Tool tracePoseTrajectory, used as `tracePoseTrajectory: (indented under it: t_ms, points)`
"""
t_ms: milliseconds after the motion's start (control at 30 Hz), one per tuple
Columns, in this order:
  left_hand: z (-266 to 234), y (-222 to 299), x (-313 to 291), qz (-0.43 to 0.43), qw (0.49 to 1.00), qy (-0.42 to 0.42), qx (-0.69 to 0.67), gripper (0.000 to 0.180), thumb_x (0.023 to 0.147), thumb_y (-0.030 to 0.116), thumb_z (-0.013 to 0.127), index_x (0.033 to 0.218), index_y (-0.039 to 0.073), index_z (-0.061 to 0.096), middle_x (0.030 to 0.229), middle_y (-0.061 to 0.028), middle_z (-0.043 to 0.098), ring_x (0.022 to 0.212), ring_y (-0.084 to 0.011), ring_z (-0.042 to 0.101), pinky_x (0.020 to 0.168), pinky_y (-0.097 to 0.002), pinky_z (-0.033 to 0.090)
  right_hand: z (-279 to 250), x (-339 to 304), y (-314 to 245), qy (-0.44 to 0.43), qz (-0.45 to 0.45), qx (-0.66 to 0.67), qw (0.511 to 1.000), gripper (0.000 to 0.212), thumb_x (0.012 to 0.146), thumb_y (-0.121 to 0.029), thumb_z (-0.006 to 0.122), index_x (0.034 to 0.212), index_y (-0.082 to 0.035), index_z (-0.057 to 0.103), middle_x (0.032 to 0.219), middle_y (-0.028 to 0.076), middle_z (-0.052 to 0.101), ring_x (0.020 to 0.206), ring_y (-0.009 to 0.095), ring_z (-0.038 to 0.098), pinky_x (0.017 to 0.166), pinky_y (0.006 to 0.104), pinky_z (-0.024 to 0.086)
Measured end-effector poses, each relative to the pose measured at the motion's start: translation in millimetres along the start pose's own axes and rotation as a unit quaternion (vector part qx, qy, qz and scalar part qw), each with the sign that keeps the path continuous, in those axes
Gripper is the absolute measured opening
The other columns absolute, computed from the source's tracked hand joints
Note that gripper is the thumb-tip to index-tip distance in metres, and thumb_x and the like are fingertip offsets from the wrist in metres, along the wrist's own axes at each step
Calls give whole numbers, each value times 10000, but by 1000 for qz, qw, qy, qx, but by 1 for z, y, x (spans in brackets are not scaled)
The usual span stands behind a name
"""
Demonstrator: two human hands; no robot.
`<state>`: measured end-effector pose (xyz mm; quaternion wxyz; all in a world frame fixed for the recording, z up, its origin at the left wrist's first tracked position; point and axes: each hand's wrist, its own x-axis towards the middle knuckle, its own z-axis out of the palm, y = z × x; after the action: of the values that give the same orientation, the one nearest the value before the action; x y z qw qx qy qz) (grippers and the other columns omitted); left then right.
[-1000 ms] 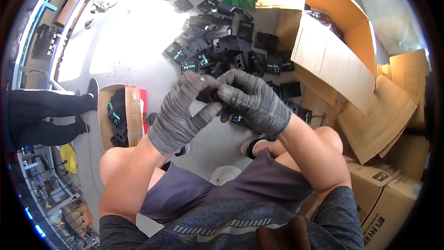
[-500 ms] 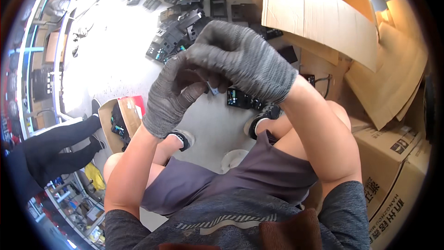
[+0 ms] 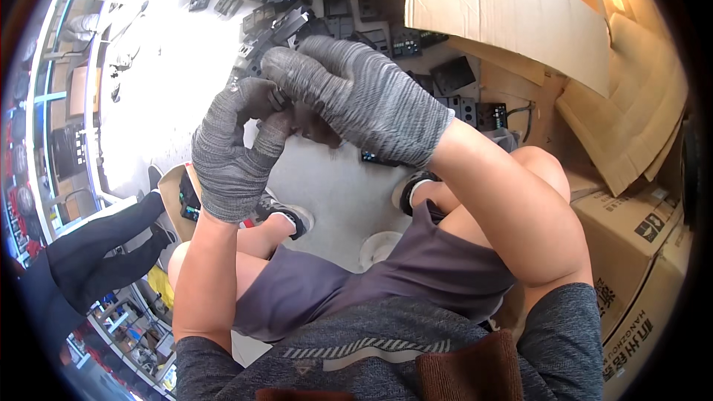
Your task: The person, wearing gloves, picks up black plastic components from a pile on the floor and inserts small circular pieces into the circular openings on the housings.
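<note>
Both my hands wear grey striped knit gloves with darkened fingertips, and they meet in front of me above the floor. My left hand (image 3: 236, 150) is closed, its thumb and fingers pinched together beside the right fingertips. Curled over from the right, my right hand (image 3: 364, 100) is closed too. Whatever lies between the fingers is dark, small and mostly covered, so I cannot tell its kind. Beyond the hands, a pile of black plastic device housings (image 3: 338, 1) is spread on the floor, some showing circuit boards.
An open cardboard box (image 3: 505, 18) stands at the far right, with loose cardboard sheets (image 3: 631, 96) beside it. Closed cartons (image 3: 624, 241) are at my right. A smaller box (image 3: 174, 204) holds black parts at left, near another person's dark-trousered legs (image 3: 104, 234). Shelving lines the left side.
Both hands have shifted left, and the right hand's fingers now point further left. The pale bit seen between the fingers earlier is no longer visible. The view has shifted slightly.
</note>
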<state>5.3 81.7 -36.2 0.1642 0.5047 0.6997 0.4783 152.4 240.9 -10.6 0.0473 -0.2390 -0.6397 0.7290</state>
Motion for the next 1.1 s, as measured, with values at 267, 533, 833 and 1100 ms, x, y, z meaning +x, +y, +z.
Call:
tracePoseTrajectory:
  t_ms: [267,533,833,1100]
  points:
    - [-11,5,-5,21,999,32,17,349,809,51,788,1134,51,660,925,-68,706,846,-161,693,783,-300,545,14,-8,-2,-60,14,127,990,412,956,-426,624,1090,-36,608,937,98,697,810,152,672,648,285,552]
    - [-28,15,-21,51,997,-26,57,304,835,-27,732,1121,4,638,962,-53,651,842,-134,631,810,-286,526,31,-17,3,-72,2,196,978,390,986,-426,595,1063,-44,620,884,77,644,790,162,688,603,281,543]
    - [-36,20,-34,57,995,-15,80,327,800,22,749,1110,27,643,854,-58,627,770,-168,633,759,-305,521,46,-20,4,-71,-16,186,980,456,996,-477,580,1054,-26,628,829,100,659,736,184,692,576,295,561]
    - [-42,18,-35,66,992,-14,104,316,778,2,743,1078,33,647,840,-58,618,749,-170,629,731,-306,517,54,-13,15,-105,-56,189,975,406,991,-400,618,1166,-37,570,1013,83,626,841,160,661,632,297,570]
